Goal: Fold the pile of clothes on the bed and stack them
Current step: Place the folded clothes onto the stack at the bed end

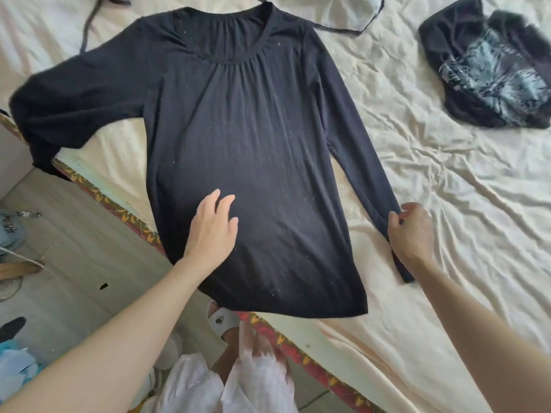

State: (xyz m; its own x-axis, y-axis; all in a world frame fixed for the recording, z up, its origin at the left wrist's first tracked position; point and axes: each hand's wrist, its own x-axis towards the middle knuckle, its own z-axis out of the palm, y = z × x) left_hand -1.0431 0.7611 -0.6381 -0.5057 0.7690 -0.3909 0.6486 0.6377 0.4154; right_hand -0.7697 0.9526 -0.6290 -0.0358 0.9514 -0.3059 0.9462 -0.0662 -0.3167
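Currently black top (pixel 238 138) lies flat on bed (pixel 447 204); left hand (pixel 213 231) rests flat, fingers straight; right hand (pixel 413 231), at 3 o'clock, pinches its sleeve (pixel 357 162).

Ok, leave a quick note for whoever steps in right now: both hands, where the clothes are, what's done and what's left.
Left hand: flat on the black long-sleeve top, low on its body.
Right hand: pinching that top's right sleeve near the cuff.
Top lies spread face up on the bed; its other sleeve hangs over the edge.
Crumpled dark printed garment lies at far right.
Done: no folds visible.
Left: fold both, stack.
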